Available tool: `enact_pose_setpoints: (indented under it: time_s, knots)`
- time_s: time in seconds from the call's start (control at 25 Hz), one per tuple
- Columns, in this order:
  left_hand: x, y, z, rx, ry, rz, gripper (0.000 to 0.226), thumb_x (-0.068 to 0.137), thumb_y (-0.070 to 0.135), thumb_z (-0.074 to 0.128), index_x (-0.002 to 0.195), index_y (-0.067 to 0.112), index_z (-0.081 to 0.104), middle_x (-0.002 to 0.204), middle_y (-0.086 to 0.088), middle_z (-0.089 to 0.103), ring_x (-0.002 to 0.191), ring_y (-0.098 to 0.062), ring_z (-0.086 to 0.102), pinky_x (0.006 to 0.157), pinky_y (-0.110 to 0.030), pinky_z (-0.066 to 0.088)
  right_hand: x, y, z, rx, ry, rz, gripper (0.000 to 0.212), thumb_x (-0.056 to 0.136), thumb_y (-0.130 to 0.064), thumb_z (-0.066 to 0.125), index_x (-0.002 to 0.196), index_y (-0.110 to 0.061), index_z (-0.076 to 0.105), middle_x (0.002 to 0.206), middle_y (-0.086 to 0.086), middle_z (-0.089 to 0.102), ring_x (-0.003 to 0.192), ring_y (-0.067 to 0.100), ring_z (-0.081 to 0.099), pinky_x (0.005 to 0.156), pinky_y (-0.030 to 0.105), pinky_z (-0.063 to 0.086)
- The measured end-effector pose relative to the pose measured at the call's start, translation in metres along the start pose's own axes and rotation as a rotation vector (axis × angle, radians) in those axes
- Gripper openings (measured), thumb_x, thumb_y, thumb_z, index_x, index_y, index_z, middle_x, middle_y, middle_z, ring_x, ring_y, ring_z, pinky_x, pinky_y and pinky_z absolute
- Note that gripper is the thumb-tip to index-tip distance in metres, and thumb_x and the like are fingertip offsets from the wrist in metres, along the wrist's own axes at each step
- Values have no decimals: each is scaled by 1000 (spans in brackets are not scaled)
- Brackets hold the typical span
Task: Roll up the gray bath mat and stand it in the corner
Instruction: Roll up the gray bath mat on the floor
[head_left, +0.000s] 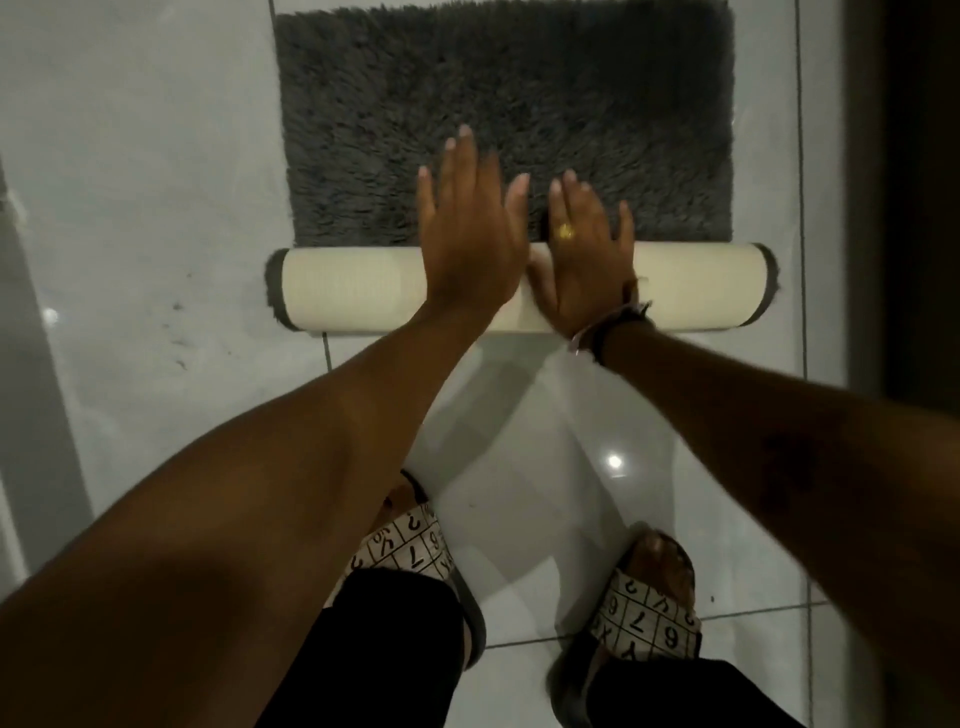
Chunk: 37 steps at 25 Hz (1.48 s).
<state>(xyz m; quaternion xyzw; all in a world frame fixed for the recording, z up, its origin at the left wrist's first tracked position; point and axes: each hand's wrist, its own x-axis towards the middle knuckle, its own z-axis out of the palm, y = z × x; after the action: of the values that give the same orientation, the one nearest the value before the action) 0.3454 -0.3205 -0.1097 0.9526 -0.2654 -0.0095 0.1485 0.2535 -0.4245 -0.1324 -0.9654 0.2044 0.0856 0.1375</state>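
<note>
The gray shaggy bath mat (504, 104) lies on the white tiled floor, stretching away from me. Its near end is rolled into a tube (353, 288) whose cream backing faces outward, with gray pile showing at both ends. My left hand (467, 234) rests palm down on the middle of the roll, fingers spread and stretched over the flat pile. Close beside it, my right hand (587, 249), wearing a gold ring, presses flat on the roll as well. Neither hand grips anything.
My two feet in patterned slippers (410, 540) (649, 613) stand on the glossy tiles (535, 467) just before the roll. A dark vertical edge (904, 208) runs along the right side. A pale strip (31, 364) borders the floor at the left.
</note>
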Motion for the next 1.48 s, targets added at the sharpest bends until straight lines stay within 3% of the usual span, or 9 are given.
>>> enact_pose_setpoints:
  time_s: [0.2, 0.36, 0.56, 0.68, 0.88, 1.12, 1.2, 1.32, 1.48]
  knots:
    - [-26, -15, 9, 100, -213, 119, 62, 103, 47, 27, 145, 5, 47, 156, -20, 42, 147, -34, 34, 118, -60, 20, 83, -7, -41, 70, -9, 94, 65, 102, -48, 20, 155, -11, 20, 164, 10, 18, 150, 26, 16, 122, 53, 4]
    - [-4, -15, 15, 192, -298, 117, 61, 103, 48, 25, 135, 6, 57, 146, -22, 54, 141, -37, 43, 117, -60, 25, 57, -27, -51, 234, 136, 217, 61, 102, -47, 26, 152, -12, 31, 162, 9, 25, 149, 23, 22, 121, 52, 10]
    - [80, -10, 5, 217, -555, -102, 67, 106, 55, 23, 148, 7, 45, 157, -20, 39, 149, -35, 30, 121, -59, 15, 18, -25, -38, 89, -112, 69, 71, 96, -53, 24, 152, -11, 28, 162, 12, 24, 148, 30, 23, 118, 61, 17]
    - [81, -7, 7, 200, -443, -62, 64, 107, 50, 23, 142, 5, 51, 154, -21, 45, 145, -35, 36, 120, -58, 21, 26, -15, -28, 2, -60, 30, 68, 96, -50, 31, 151, -11, 30, 161, 13, 26, 148, 31, 21, 117, 61, 15]
    - [121, -11, 11, 84, 43, 124, 51, 103, 37, 34, 117, 3, 69, 139, -23, 60, 133, -37, 54, 111, -58, 39, 111, 2, -36, 11, 66, 2, 56, 103, -43, 26, 147, -11, 40, 152, 10, 45, 142, 29, 36, 118, 54, 19]
    - [126, 0, 16, 162, -89, 42, 48, 102, 37, 34, 110, 8, 72, 118, -18, 72, 123, -39, 60, 109, -58, 38, 208, 11, -65, 15, -239, 63, 52, 105, -40, 20, 148, -18, 38, 157, 6, 36, 146, 28, 27, 119, 54, 19]
    - [161, -2, 15, 194, -156, 47, 45, 104, 36, 36, 102, 10, 73, 106, -16, 75, 110, -38, 65, 105, -58, 41, 232, 9, -77, 25, -201, 42, 55, 105, -42, 18, 146, -15, 42, 157, 9, 36, 146, 28, 28, 119, 53, 17]
    - [208, 2, 10, 228, -421, 114, 43, 104, 39, 34, 126, 15, 62, 120, -13, 70, 115, -35, 62, 106, -55, 38, 241, 6, -90, 22, 22, 27, 58, 103, -42, 19, 146, -12, 44, 157, 10, 36, 146, 27, 28, 119, 50, 16]
    - [225, 0, 8, 259, -281, -69, 50, 98, 36, 48, 141, 10, 48, 155, -17, 41, 147, -31, 32, 122, -54, 16, 205, -6, -76, -13, 21, -37, 60, 101, -38, 15, 150, -12, 35, 158, 9, 34, 147, 27, 28, 119, 50, 18]
